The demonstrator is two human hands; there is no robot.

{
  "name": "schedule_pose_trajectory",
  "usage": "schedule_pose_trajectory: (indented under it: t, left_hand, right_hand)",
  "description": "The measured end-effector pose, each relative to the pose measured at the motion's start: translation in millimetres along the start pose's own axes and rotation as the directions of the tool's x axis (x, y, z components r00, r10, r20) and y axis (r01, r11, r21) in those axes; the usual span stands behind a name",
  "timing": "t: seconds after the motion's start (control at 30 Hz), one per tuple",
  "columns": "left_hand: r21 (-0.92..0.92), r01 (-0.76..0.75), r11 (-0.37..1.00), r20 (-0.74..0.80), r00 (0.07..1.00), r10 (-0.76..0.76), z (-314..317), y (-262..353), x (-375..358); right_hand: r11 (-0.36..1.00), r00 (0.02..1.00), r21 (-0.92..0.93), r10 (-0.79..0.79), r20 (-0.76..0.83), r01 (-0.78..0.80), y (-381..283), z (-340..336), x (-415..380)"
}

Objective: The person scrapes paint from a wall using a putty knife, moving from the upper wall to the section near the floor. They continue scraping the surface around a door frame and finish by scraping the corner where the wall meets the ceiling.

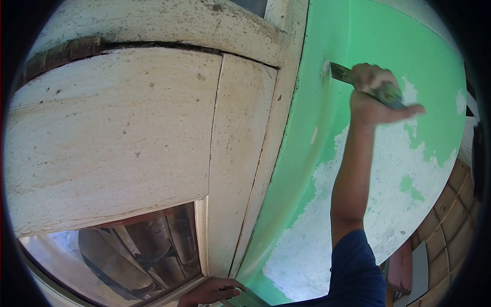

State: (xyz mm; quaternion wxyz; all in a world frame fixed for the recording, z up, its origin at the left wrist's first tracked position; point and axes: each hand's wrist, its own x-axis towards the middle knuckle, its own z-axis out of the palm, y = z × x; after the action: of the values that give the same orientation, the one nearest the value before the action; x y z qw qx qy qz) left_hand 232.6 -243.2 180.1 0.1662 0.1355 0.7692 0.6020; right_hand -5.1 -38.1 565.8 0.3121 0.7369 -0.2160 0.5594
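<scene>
My right hand (376, 94) is raised high against the green wall, its fingers wrapped round the handle of a paint scraper (341, 73). The scraper's dark flat blade points left, its tip at a small pale scraped patch (326, 67) near the wall's inner corner. Motion blurs the hand and handle slightly. Low in the view, my left hand (217, 290) is partly cut off by the bottom edge. Its fingers curl beside a greenish edge (249, 298) below the door frame; what they grip is hard to make out.
Green paint (404, 30) covers the upper wall, while a large bare whitish area (378, 204) spreads below. At left stands a stained cream wooden panel (117, 133) with a glass pane (128, 250). A tiled surface (450, 210) and a pinkish block (400, 268) lie at right.
</scene>
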Motion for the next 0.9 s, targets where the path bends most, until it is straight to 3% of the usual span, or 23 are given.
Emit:
schedule_pose_trajectory:
  t: [0.03,0.07,0.13,0.17,0.2,0.27,0.3,0.4,0.43,0.47,0.57,0.63,0.73,0.77,0.8,0.9]
  left_hand:
    - [0.001,-0.001,1.0,0.001,1.0,0.001,0.6,-2.1,1.0]
    - [-0.002,-0.042,0.999,-0.014,0.999,0.042,2.0,-5.8,3.1]
    - [-0.003,-0.075,0.997,-0.019,0.997,0.075,3.3,-7.5,3.8]
    - [-0.011,-0.079,0.997,-0.027,0.997,0.079,4.0,-7.0,2.3]
    - [-0.018,-0.09,0.996,-0.04,0.995,0.089,3.7,-5.8,1.9]
    - [-0.004,-0.037,0.999,-0.028,0.999,0.037,1.8,0.9,0.6]
    - [0.008,0.022,1.0,-0.018,1.0,-0.022,1.2,3.1,0.2]
    - [0.06,0.002,0.998,-0.021,1.0,-0.001,0.7,2.7,0.8]
    - [0.059,0.012,0.998,-0.011,1.0,-0.011,2.3,0.7,-0.1]
    - [-0.02,-0.016,1.0,-0.015,1.0,0.016,3.5,-1.7,-0.3]
    - [-0.096,-0.046,0.994,-0.025,0.999,0.044,2.5,-3.7,0.8]
    - [-0.096,-0.032,0.995,-0.016,0.999,0.031,1.1,-4.2,1.4]
    - [0.013,-0.032,0.999,0.044,0.999,0.031,-0.7,-6.9,1.4]
    - [-0.002,-0.045,0.999,0.042,0.998,0.045,0.0,-12.1,2.2]
    - [-0.016,-0.064,0.998,0.035,0.997,0.064,0.2,-15.6,3.4]
    - [0.009,-0.078,0.997,0.027,0.997,0.078,0.9,-20.5,5.2]
  right_hand:
    - [0.989,0.996,0.128,-0.079,0.032,0.074,-11.3,12.1,0.3]
    - [0.989,0.996,0.126,-0.081,0.033,0.077,-7.9,16.8,0.3]
    - [0.996,0.997,-0.037,-0.079,-0.004,0.078,1.5,19.7,-2.1]
    - [0.948,0.994,-0.316,-0.066,-0.088,0.035,20.9,9.7,-1.2]
    - [0.946,0.994,-0.321,-0.065,-0.089,0.033,17.8,3.4,0.5]
    - [0.998,1.0,-0.063,-0.006,-0.006,0.006,12.5,-9.0,8.1]
    - [0.999,0.999,-0.015,-0.041,0.017,0.041,-4.7,4.8,8.1]
    - [0.994,0.995,0.052,-0.1,-0.019,0.1,-9.3,24.5,1.8]
    - [0.994,1.0,-0.109,-0.012,-0.026,0.009,10.4,13.1,1.3]
    - [0.856,0.989,-0.505,0.043,-0.142,-0.109,24.5,3.1,-0.7]
    - [0.912,0.997,-0.406,0.032,-0.069,-0.058,7.6,7.9,5.3]
    - [0.994,0.994,0.011,-0.106,-0.04,0.107,-20.1,29.5,5.8]
    - [0.999,0.998,-0.03,0.031,-0.048,-0.033,4.6,14.6,2.0]
    - [0.95,0.984,-0.289,0.073,-0.164,-0.118,17.6,8.3,3.2]
    - [0.949,0.984,-0.29,0.074,-0.162,-0.119,13.7,5.2,4.3]
    - [0.997,0.992,-0.055,0.048,-0.113,-0.055,-12.8,14.0,11.4]
